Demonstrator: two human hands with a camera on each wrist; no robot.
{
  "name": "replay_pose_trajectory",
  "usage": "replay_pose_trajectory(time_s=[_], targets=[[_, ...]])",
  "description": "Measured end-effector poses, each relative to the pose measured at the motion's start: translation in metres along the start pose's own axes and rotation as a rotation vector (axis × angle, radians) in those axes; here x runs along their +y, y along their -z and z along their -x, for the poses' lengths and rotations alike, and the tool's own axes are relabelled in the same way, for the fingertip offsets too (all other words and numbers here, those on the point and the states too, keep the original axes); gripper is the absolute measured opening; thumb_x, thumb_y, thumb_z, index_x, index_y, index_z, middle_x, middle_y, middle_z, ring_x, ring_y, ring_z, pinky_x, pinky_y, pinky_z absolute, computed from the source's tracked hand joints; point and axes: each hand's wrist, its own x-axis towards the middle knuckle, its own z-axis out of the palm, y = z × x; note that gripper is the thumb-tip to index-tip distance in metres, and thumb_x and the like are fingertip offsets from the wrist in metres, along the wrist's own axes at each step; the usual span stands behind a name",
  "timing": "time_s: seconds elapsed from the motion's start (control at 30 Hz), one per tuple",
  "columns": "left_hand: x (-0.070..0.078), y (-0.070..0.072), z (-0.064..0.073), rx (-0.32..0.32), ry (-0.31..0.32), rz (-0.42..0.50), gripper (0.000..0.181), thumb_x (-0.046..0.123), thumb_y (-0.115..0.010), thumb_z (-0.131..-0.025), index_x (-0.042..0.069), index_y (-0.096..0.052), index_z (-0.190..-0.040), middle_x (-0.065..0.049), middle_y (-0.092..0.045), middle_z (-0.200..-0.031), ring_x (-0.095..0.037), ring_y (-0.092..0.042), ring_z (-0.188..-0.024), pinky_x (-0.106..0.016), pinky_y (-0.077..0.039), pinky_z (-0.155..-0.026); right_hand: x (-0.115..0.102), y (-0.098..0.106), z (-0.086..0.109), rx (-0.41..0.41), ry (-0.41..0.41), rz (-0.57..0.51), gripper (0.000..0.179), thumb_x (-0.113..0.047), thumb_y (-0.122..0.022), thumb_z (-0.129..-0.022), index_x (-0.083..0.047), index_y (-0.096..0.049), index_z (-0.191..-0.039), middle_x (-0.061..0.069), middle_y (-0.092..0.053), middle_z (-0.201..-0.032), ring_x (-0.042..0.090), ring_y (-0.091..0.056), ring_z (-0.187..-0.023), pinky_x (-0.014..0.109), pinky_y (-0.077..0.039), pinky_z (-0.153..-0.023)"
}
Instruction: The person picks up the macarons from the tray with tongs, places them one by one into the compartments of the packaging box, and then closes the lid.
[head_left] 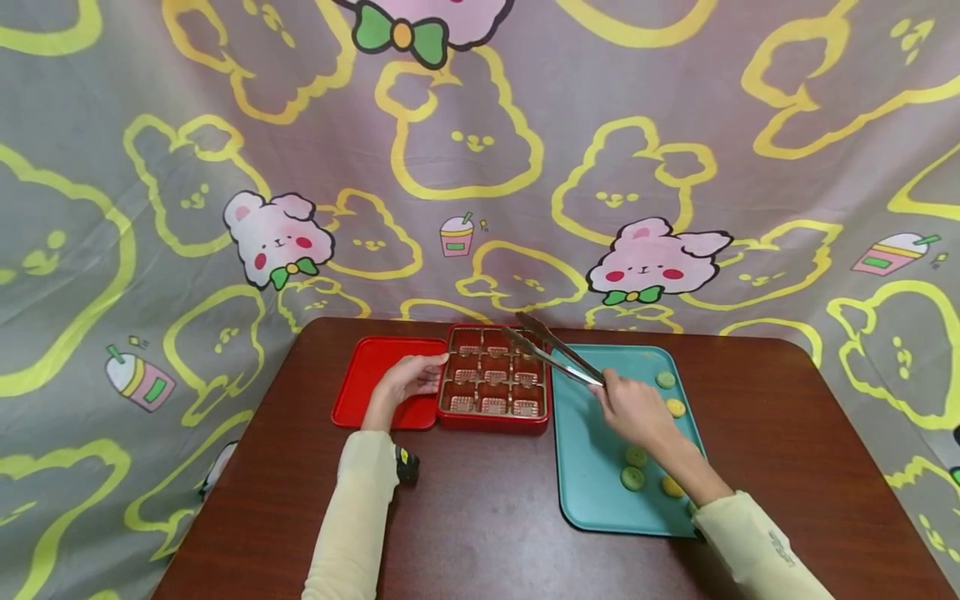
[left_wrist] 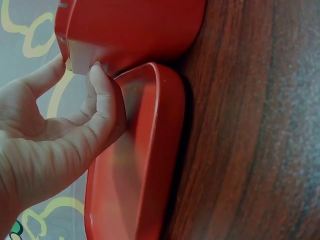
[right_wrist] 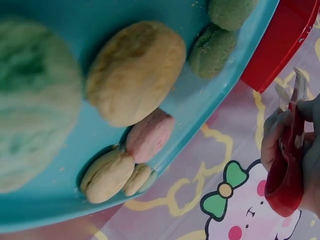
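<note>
My left hand (head_left: 411, 379) holds the left side of a red box (head_left: 495, 424), thumb at its upper edge and curled fingertips on its wall in the left wrist view. The box has a gold divider with several ribbed compartments. My right hand (head_left: 633, 408) grips metal tongs (head_left: 573, 368), whose red handle (right_wrist: 286, 182) shows in the right wrist view. The tong tips stand apart over the box's back right part, with nothing visible between them. A teal tray (head_left: 592, 492) lies under my right hand, bearing green cookies (head_left: 632, 478) and yellow cookies (head_left: 676, 408).
Left of the box lies a shallow red lid (head_left: 352, 404), beneath my left hand. A pink cookie (right_wrist: 150, 136) sits among others on the tray in the right wrist view. A patterned curtain (head_left: 480, 275) hangs behind the brown table (head_left: 465, 517).
</note>
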Motion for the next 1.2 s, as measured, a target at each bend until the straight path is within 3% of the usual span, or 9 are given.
replay_pose_trajectory(time_s=[0.4,0.47,0.57,0.63,0.7,0.83,1.03,1.2], targets=[[-0.002,-0.002,0.000,0.012,-0.003,-0.005,0.030,0.029,-0.067,-0.101,-0.001,-0.064,-0.102,-0.005,-0.061,-0.085,-0.015,-0.058,-0.076,-0.023,-0.056,-0.069,0.013,0.009,0.016,0.041,-0.066,-0.035,0.037,-0.028,-0.075,-0.097,-0.001,-0.050,-0.097,0.000,-0.038,-0.057,0.016,-0.039,-0.045,0.031,-0.036,-0.042],[-0.003,-0.001,0.000,0.012,-0.004,-0.003,0.030,0.029,-0.067,-0.101,-0.001,-0.064,-0.103,-0.005,-0.061,-0.085,-0.015,-0.058,-0.076,-0.023,-0.056,-0.069,0.015,0.011,0.019,0.043,-0.057,-0.030,0.046,-0.038,-0.076,-0.094,0.000,-0.051,-0.100,-0.002,-0.038,-0.056,0.014,-0.039,-0.044,0.030,-0.036,-0.041],[-0.004,-0.001,-0.001,0.011,-0.007,-0.002,0.031,0.029,-0.066,-0.102,-0.002,-0.064,-0.104,-0.005,-0.061,-0.086,-0.015,-0.058,-0.077,-0.023,-0.056,-0.068,0.020,0.012,0.026,0.063,-0.032,-0.009,0.063,-0.061,-0.067,-0.091,-0.001,-0.052,-0.101,-0.004,-0.037,-0.054,0.012,-0.037,-0.042,0.028,-0.035,-0.040],[-0.004,-0.001,-0.001,0.011,-0.007,-0.003,0.031,0.029,-0.066,-0.102,-0.002,-0.065,-0.104,-0.005,-0.061,-0.086,-0.016,-0.058,-0.077,-0.023,-0.056,-0.068,0.022,0.011,0.031,0.078,-0.017,-0.003,0.065,-0.065,-0.066,-0.089,-0.002,-0.052,-0.097,-0.005,-0.037,-0.054,0.011,-0.036,-0.042,0.027,-0.034,-0.040],[-0.005,-0.001,-0.002,0.010,-0.008,-0.006,0.031,0.029,-0.066,-0.102,-0.001,-0.064,-0.103,-0.005,-0.061,-0.086,-0.016,-0.057,-0.077,-0.023,-0.056,-0.068,0.023,0.011,0.036,0.093,-0.014,-0.017,0.060,-0.058,-0.073,-0.089,-0.002,-0.052,-0.093,-0.005,-0.038,-0.054,0.010,-0.036,-0.043,0.028,-0.034,-0.040],[-0.005,-0.002,-0.002,0.004,-0.010,-0.007,0.029,0.029,-0.066,-0.102,0.000,-0.063,-0.101,-0.005,-0.060,-0.086,-0.016,-0.057,-0.077,-0.023,-0.056,-0.068,0.027,0.011,0.047,0.110,-0.026,-0.063,0.046,-0.027,-0.089,-0.082,-0.002,-0.052,-0.092,-0.004,-0.041,-0.058,0.011,-0.040,-0.047,0.030,-0.037,-0.043],[-0.004,-0.001,-0.002,0.009,-0.004,-0.009,0.029,0.030,-0.066,-0.102,0.001,-0.063,-0.101,-0.005,-0.058,-0.087,-0.016,-0.056,-0.078,-0.023,-0.056,-0.069,0.033,0.017,0.063,0.145,0.009,-0.009,0.043,-0.022,-0.088,-0.082,-0.006,-0.048,-0.087,-0.006,-0.037,-0.058,0.010,-0.035,-0.044,0.029,-0.033,-0.040],[-0.003,-0.001,-0.002,0.009,-0.006,-0.013,0.032,0.030,-0.067,-0.101,-0.001,-0.062,-0.104,-0.005,-0.058,-0.087,-0.016,-0.056,-0.079,-0.023,-0.055,-0.070,0.038,0.022,0.074,0.115,-0.049,-0.011,0.039,-0.023,-0.081,-0.090,-0.012,-0.045,-0.082,-0.008,-0.033,-0.056,0.008,-0.031,-0.043,0.028,-0.028,-0.040]])
